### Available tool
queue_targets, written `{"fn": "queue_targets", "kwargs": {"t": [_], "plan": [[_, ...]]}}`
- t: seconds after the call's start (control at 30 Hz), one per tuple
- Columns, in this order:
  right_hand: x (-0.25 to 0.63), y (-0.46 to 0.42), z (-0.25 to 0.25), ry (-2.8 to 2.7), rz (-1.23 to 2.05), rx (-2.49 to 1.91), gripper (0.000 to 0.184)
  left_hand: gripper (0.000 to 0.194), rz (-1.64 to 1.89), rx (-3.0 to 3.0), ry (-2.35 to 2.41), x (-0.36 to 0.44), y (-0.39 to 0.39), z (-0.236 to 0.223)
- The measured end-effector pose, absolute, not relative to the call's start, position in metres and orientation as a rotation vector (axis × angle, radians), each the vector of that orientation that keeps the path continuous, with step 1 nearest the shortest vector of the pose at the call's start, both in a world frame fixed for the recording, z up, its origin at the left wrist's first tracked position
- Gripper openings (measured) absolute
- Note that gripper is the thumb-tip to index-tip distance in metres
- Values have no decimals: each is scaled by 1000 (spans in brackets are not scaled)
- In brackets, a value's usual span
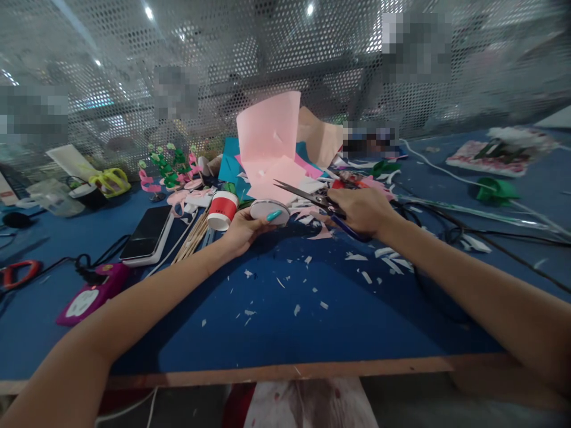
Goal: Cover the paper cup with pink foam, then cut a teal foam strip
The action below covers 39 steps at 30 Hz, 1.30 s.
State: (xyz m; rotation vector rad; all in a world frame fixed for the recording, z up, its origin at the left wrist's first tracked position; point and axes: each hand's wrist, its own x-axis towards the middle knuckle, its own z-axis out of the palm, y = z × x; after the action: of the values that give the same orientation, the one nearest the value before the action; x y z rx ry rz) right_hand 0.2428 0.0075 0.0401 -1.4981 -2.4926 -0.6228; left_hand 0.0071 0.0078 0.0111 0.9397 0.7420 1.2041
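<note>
My left hand (244,229) holds a round white tape roll (269,211) by its edge, low over the blue table (285,321). My right hand (362,211) grips a pair of scissors (307,196) with dark blades that point left towards the roll; the blades are slightly apart. A curled sheet of pink paper (270,142) stands just behind the roll and the blades. Small white paper scraps (312,261) lie scattered on the table below both hands.
A red and white paper cup (222,210) lies beside wooden sticks (191,238) and a phone (147,233). Pink and green paper flowers (169,169), yellow scissors (111,181), a purple device (91,294), cables (468,229) and a perforated metal screen (285,59) surround the area.
</note>
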Motion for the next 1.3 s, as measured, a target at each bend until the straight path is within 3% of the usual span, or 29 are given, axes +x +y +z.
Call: {"fn": "queue_targets", "kwargs": {"t": [0.23, 0.7, 1.3], "plan": [[244, 9, 39, -2613, -602, -1398, 47, 37, 1211, 985, 761, 7, 9, 7], [242, 8, 36, -2615, -455, -1351, 49, 36, 1294, 992, 815, 9, 12, 6], [240, 7, 36, -2627, -523, -1378, 57, 37, 1283, 1001, 807, 9, 10, 8]]}}
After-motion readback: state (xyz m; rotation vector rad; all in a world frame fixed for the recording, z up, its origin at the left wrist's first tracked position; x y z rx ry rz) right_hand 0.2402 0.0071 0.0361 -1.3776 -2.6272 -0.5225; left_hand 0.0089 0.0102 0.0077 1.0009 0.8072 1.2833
